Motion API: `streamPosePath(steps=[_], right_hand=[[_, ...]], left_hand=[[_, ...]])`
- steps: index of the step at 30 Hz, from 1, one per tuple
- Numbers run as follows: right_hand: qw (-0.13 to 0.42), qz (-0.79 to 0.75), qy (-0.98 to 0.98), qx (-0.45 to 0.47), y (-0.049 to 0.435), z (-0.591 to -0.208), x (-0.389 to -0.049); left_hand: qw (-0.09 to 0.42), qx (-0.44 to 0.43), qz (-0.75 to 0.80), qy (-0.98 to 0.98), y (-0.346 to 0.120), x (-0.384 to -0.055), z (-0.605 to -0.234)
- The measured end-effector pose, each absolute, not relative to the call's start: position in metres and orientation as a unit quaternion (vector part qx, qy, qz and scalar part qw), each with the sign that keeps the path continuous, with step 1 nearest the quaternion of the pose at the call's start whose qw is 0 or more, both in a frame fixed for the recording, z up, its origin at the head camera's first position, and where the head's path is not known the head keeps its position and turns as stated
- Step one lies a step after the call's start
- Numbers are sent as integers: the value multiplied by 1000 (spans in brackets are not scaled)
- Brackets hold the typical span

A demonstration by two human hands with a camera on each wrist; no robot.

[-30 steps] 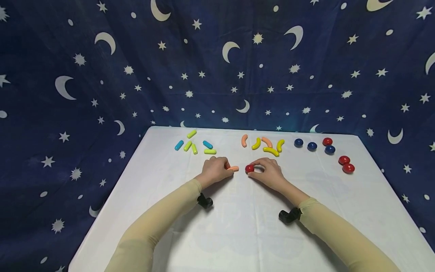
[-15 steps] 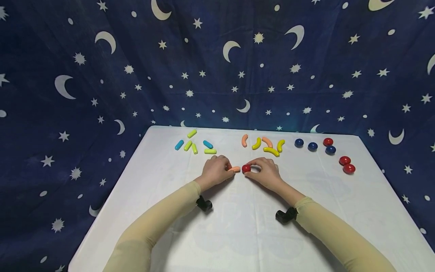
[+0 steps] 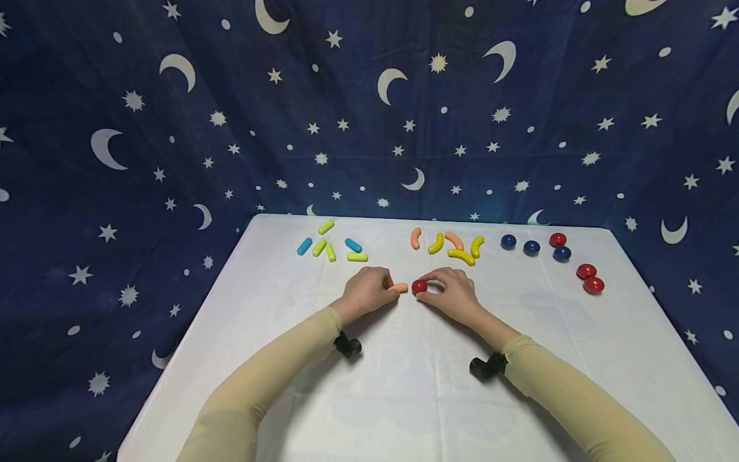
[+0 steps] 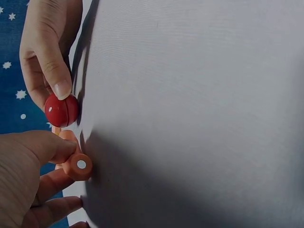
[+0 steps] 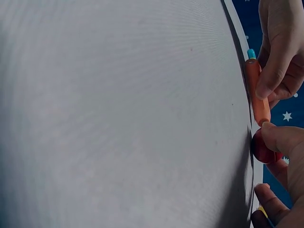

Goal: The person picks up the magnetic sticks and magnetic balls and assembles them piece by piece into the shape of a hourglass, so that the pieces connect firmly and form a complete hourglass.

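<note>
In the head view my left hand (image 3: 366, 290) pinches an orange, sausage-shaped piece (image 3: 401, 288) between thumb and fingers. The left wrist view shows a white dot on the near end of this orange piece (image 4: 78, 166). Opposite, my right hand (image 3: 453, 294) pinches a glossy red ball (image 3: 418, 287), which has a seam line round it in the left wrist view. A small gap parts ball and orange piece in the head view. From the right wrist, the red ball (image 5: 264, 147) lies just below the orange piece (image 5: 258, 92), partly covered by my right thumb.
On the white table (image 3: 392, 391), green sticks (image 3: 319, 248) and blue sticks (image 3: 353, 245) lie back left. Orange curved pieces (image 3: 416, 239) and yellow banana-like pieces (image 3: 460, 257) are back centre. Dark blue balls (image 3: 531, 248) and red ones (image 3: 593, 285) lie right. A star-patterned curtain (image 3: 346, 96) hangs behind.
My right hand has moved slightly left with the red ball, narrowing the gap to the orange piece. My left hand stays nearly in place. The pieces on the table have not moved.
</note>
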State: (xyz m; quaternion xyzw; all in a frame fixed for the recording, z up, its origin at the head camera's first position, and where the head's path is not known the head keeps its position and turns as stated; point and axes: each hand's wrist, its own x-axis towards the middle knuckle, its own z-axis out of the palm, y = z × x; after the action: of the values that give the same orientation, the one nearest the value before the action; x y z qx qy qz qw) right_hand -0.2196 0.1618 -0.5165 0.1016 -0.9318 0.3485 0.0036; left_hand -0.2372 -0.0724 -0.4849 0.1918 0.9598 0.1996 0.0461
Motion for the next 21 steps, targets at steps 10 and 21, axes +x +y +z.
streamPosePath(steps=[10, 21], right_hand=[[6, 354, -930, 100, 158, -515, -219], [8, 353, -930, 101, 153, -516, -222]], left_hand=[[57, 182, 215, 958, -71, -237, -481], [60, 180, 218, 957, -71, -237, -481]])
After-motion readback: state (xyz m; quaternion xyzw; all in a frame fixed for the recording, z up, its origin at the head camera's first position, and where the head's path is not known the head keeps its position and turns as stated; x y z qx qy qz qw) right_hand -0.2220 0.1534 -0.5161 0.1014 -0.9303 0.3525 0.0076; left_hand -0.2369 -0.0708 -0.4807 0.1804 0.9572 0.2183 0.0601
